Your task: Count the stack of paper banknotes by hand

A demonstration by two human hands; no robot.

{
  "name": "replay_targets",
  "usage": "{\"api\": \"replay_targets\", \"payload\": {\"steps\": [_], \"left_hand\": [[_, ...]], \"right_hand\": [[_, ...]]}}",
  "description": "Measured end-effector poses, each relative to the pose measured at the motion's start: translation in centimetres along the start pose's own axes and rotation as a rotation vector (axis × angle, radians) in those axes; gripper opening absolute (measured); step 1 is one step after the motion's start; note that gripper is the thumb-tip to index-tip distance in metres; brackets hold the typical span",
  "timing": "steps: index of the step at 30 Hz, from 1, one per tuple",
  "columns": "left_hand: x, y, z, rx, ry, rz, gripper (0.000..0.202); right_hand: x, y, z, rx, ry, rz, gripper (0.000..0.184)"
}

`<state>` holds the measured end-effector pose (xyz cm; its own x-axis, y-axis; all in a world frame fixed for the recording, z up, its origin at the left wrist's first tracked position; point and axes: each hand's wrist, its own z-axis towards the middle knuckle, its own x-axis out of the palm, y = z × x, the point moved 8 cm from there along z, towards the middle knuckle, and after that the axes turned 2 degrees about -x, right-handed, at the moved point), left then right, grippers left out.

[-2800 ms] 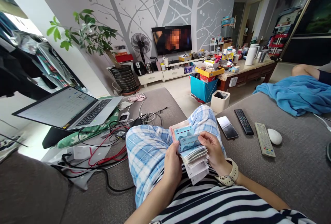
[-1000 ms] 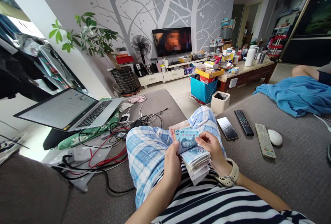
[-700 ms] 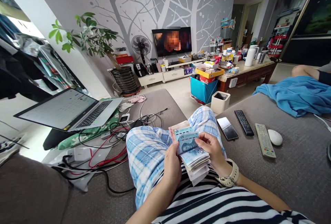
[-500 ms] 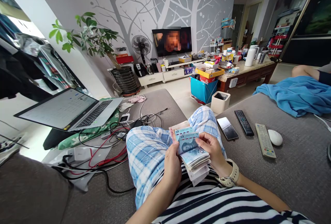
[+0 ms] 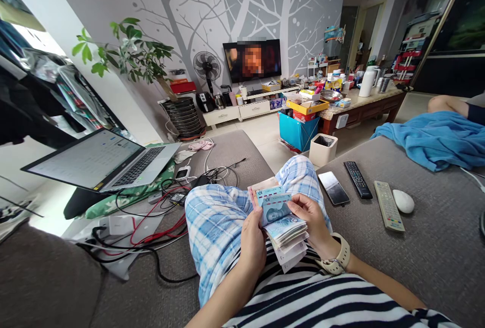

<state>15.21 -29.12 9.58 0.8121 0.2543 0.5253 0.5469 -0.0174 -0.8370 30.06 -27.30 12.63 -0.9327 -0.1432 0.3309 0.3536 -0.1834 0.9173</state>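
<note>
The left hand [image 5: 253,241] clamps a fanned wad of banknotes [image 5: 283,223] over the lap (thumb probably across it, partly hidden) so the edges lie staggered. The right hand [image 5: 312,221] pinches the top notes' corner, fingers curled. A phone [image 5: 333,187] lies nearby on the sofa [image 5: 435,247].

A thick wad of banknotes [image 5: 285,227] is held fanned out just above the lap of the blue checked trousers [image 5: 215,217]. The left hand [image 5: 253,242] grips its left edge and the right hand [image 5: 312,219] pinches its right edge. The top notes are blue-green, one showing a portrait, and tilt upward; pink notes peek out behind them on the knee side, while pale, whitish notes splay out at the opposite end
</note>
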Motion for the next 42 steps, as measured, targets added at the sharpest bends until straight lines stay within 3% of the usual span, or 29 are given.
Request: {"api": "replay_targets", "payload": {"steps": [14,19,28,36,42], "left_hand": [[0.0,-0.8,-0.4,0.024,-0.059,0.033,0.021],[0.3,-0.4,-0.1,0.011,0.011,0.004,0.029],[0.4,-0.6,-0.1,0.014,0.021,0.012,0.033],[0.8,-2.1,-0.9,0.051,-0.048,0.045,0.022],[0.9,-1.6,-0.8,0.018,-0.032,-0.011,0.024]], "right_hand": [[0.0,0.2,0.0,-0.003,-0.008,0.017,0.021],[0.0,0.2,0.0,0.005,-0.004,0.016,0.022],[0.1,0.2,0.1,0.003,0.002,0.035,0.021],[0.2,0.6,0.0,-0.055,0.025,0.066,0.024],[0.8,1.0,-0.3,-0.067,0.100,0.092,0.031]]}}
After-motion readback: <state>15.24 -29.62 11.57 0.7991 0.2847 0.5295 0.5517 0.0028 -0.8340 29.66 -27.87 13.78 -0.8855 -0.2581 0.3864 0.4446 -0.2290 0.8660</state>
